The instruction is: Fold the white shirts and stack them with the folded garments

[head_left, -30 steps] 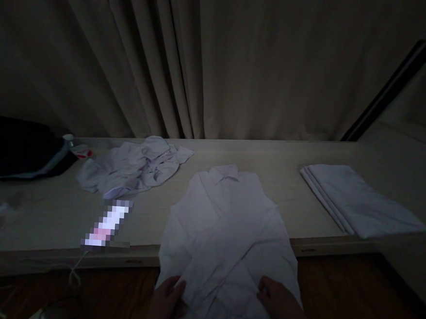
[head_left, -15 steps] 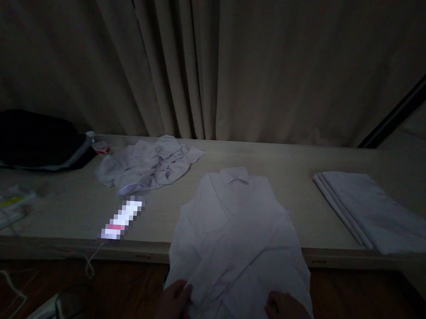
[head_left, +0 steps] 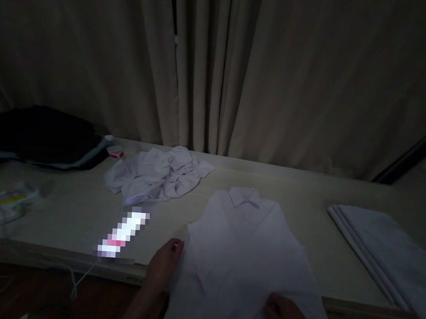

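Dim light; detail limited. A white collared shirt (head_left: 246, 249) lies flat on the pale wooden table (head_left: 67, 212), lower centre of the frame, collar pointing toward the curtain and hem hanging over the near table edge.

Left hand (head_left: 161, 270), lower centre-left: it rests against the shirt's left side edge at the table front. Fingers lie together, tips touching the cloth; whether they pinch the fabric cannot be told.

Right hand (head_left: 285, 315), bottom right of centre: it lies on the lower part of the shirt with the fingers curled down into the cloth. Grip unclear in this light.

Other items on the table:
- crumpled white garment (head_left: 159, 175), centre-left, well apart from the flat shirt.
- pixelated bright strip (head_left: 123, 233), between the crumpled garment and the left hand, near the table front.
- folded white cloth stack (head_left: 385, 251), right side of the frame.
- dark bundle (head_left: 39, 135), upper left part of the table.
- pale papers (head_left: 2, 203), far left edge.

Beige curtain (head_left: 277, 76) fills the upper frame behind the table.
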Tool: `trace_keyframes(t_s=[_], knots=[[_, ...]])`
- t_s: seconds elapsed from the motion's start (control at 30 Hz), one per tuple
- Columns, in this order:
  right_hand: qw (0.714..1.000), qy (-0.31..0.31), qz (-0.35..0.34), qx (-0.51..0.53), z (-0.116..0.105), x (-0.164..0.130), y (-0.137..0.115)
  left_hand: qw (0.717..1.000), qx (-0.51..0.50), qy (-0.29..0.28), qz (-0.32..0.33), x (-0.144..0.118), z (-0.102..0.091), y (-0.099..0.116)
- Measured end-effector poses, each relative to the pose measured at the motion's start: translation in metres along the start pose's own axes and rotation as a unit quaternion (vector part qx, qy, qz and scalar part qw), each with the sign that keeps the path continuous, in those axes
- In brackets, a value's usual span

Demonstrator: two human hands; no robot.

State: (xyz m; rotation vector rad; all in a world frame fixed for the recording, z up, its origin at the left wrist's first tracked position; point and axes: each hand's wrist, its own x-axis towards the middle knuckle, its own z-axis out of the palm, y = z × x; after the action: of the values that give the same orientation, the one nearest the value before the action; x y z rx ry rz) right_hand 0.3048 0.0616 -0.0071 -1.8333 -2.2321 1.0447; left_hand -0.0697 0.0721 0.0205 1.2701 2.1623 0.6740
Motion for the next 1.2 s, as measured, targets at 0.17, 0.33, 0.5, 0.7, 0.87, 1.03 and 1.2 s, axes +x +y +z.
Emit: trace_keyframes(t_s=[0.17,0.33,0.5,0.7,0.87,1.03,1.2], knots=[[0.992,0.054,-0.098,0.062,-0.042,0.094,-0.058,0.997,0.032,0.052,0.049,0.047,0.014,0.001],[0.982,0.102,-0.133,0.084,-0.058,0.211,-0.122,0.97,0.196,0.096,0.106,0.069,0.025,-0.006],[0.982,0.111,-0.121,0.099,-0.039,0.308,-0.162,0.967,0.194,0.087,0.138,0.087,0.032,-0.021],[0.981,0.098,-0.134,0.102,-0.024,0.366,-0.174,0.972,0.178,0.062,0.137,0.111,0.037,-0.035],[0.98,0.027,-0.179,0.081,-0.029,0.394,-0.175,0.982,0.142,0.027,0.118,0.116,0.034,-0.036],[0.966,-0.044,-0.252,0.051,-0.036,0.414,-0.176,0.984,0.139,0.029,0.107,0.111,0.03,-0.034],[0.953,-0.037,-0.302,0.009,-0.033,0.418,-0.176,0.979,0.161,0.049,0.115,0.108,0.034,-0.04]])
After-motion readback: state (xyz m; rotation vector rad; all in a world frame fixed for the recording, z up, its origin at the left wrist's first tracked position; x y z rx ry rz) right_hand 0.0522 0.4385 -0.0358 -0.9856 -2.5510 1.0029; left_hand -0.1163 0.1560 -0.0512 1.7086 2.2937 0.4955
